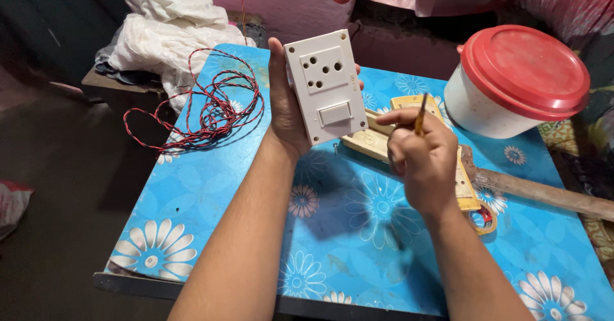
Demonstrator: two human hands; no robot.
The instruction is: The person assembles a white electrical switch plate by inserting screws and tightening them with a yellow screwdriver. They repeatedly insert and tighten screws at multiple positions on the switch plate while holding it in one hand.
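Head view: blue flowered table [211,186]. Above it, left hand [286,113] grips a white socket-and-switch plate [325,85] upright; right hand [419,161] pinches a yellow screwdriver [420,115] just beside its lower edge, apparently the screw-fastening stage; tip must meet screw.

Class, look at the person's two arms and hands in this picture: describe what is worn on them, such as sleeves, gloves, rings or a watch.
Both forearms are bare right up to the bottom edge of the picture, with no sleeves showing. The left hand and right hand wear no gloves. No watch, bracelet or ring shows on either wrist or on the visible fingers.
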